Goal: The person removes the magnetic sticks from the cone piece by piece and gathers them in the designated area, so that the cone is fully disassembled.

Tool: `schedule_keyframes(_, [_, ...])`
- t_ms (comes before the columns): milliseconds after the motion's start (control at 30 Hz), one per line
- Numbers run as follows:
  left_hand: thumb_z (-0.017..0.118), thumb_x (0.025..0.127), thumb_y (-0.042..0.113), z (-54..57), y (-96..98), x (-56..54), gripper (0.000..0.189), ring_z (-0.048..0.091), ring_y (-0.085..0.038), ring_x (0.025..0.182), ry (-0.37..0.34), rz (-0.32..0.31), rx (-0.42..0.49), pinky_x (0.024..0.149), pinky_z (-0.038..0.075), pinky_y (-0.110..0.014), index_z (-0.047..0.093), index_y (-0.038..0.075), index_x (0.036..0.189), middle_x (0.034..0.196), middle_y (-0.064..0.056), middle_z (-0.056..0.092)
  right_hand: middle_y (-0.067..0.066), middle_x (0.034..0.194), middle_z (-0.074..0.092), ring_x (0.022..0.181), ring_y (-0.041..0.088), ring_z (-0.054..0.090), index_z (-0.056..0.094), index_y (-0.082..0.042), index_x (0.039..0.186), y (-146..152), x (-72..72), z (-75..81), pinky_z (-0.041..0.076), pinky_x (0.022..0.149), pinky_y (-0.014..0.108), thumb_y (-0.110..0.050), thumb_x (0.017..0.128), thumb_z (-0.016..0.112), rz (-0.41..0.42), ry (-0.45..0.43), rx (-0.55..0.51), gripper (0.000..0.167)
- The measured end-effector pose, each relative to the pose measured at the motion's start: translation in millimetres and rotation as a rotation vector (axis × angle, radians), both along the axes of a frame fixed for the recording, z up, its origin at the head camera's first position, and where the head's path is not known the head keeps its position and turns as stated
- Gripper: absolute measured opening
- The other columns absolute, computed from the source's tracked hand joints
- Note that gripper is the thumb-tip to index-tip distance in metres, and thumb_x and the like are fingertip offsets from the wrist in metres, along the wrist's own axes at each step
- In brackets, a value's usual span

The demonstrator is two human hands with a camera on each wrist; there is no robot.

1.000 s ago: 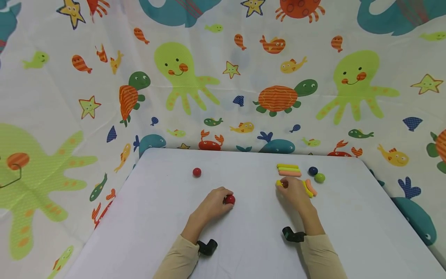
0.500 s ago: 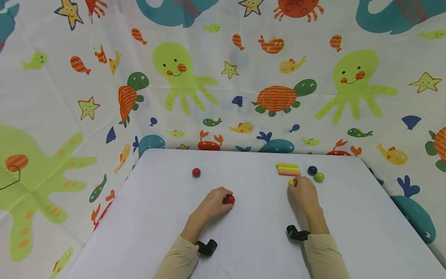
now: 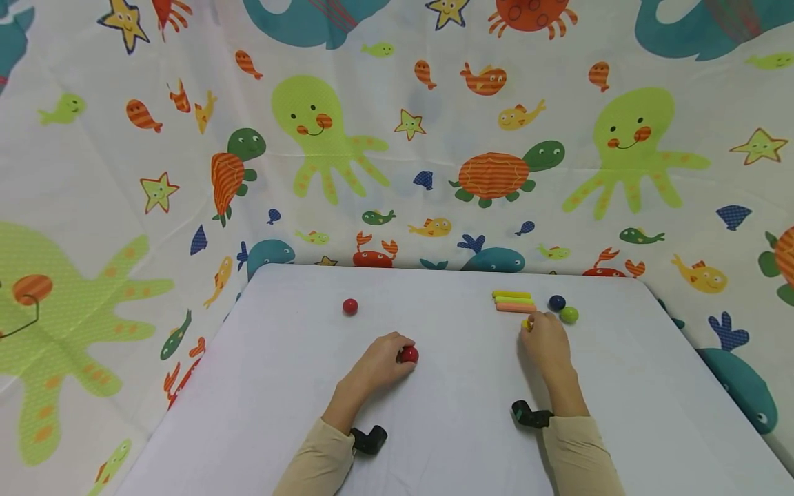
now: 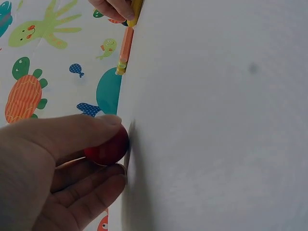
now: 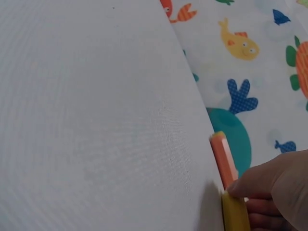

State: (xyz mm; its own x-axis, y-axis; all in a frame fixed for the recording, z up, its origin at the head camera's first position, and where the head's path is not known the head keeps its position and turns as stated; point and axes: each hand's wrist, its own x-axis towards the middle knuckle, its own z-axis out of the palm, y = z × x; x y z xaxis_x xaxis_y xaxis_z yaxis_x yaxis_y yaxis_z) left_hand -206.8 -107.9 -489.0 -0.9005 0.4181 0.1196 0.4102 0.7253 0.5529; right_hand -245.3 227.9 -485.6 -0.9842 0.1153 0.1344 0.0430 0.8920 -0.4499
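Note:
My left hand (image 3: 380, 362) pinches a shiny red ball (image 3: 409, 354) against the white table. In the left wrist view the thumb lies over this red ball (image 4: 108, 147), with the fingers curled beneath it. My right hand (image 3: 547, 339) grips a yellow stick (image 3: 527, 324), perhaps modelling clay, just in front of a row of sticks. The right wrist view has the thumb on the yellow stick (image 5: 236, 214). Beyond it lies a salmon stick (image 5: 224, 161). Whatever else lies under the right palm is hidden.
A row of yellow, yellow-green and salmon sticks (image 3: 513, 301) lies at the back right. Beside it sit a dark blue ball (image 3: 557, 303) and a green ball (image 3: 568, 315). Another red ball (image 3: 350, 306) is at the back left. A printed sea-animal cloth (image 3: 397, 165) hangs behind the table (image 3: 310, 331).
My right hand has moved to the right with the yellow stick. The yellow and salmon pieces once visible beside it no longer show. My left hand stays on its red ball.

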Motion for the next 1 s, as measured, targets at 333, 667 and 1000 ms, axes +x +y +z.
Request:
schedule_keyframes(333, [0.075, 0.088, 0.016, -0.5, -0.1, -0.1, 0.036, 0.062, -0.016, 0.094, -0.009, 0.001, -0.002, 0.085, 0.056, -0.032, 0.069, 0.003, 0.121, 0.11, -0.008, 0.069, 0.032, 0.115, 0.059, 0.105, 0.041, 0.057, 0.062, 0.014, 0.118, -0.2, 2.1, 4.3, 0.051, 0.1, 0.054, -0.003, 0.093, 0.06, -0.059, -0.007, 0.014, 0.03])
schedule_keyframes(667, [0.075, 0.088, 0.016, -0.7, -1.2, -0.2, 0.037, 0.06, -0.015, 0.095, 0.017, 0.038, 0.036, 0.086, 0.056, -0.032, 0.068, 0.005, 0.122, 0.11, -0.006, 0.064, 0.034, 0.119, 0.056, 0.111, 0.045, 0.054, 0.06, 0.015, 0.119, 0.0, 2.2, 3.9, 0.049, 0.1, 0.056, -0.007, 0.096, 0.056, -0.04, 0.004, -0.047, 0.033])
schedule_keyframes(1000, [0.074, 0.087, 0.012, -0.2, -29.8, -12.1, 0.039, 0.062, -0.019, 0.095, 0.085, 0.309, 0.146, 0.085, 0.057, -0.035, 0.067, 0.004, 0.124, 0.113, -0.011, 0.065, 0.033, 0.122, 0.058, 0.113, 0.044, 0.054, 0.059, 0.014, 0.122, -4.3, 3.3, 7.1, 0.049, 0.1, 0.055, -0.01, 0.097, 0.056, -0.029, 0.028, -0.098, 0.034])
